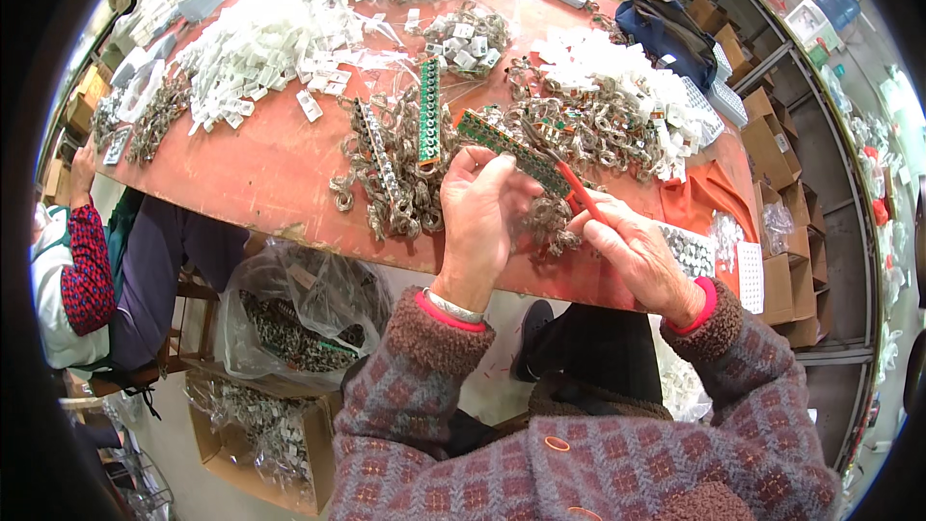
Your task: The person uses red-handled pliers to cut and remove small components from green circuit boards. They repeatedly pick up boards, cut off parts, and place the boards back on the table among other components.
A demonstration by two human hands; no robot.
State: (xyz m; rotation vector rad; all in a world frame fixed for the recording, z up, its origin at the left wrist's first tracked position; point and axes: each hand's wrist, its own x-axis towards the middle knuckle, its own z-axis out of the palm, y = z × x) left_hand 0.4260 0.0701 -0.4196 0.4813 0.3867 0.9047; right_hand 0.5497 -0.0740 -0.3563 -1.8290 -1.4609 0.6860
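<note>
My left hand (482, 203) is closed on a long green circuit board strip (497, 137), tilted over the table's near side. Coiled grey-brown wires (550, 224) hang under the strip. My right hand (632, 246) grips a red-handled hand tool (576, 191); its dark tip reaches the strip, and I cannot make out its exact kind. Left of my hands, another green strip (429, 111) stands out among wire coils. Beside it lies a strip with a row of pale parts (376, 154), also over coiled wires.
On the red-topped table (318, 207) are heaps of white plastic pieces (251, 63) and more wired boards (617, 125). A dark blue bag (666, 34) lies at the far right. Another person's sleeve (85, 270) shows at left. A filled cardboard box (313, 449) stands below.
</note>
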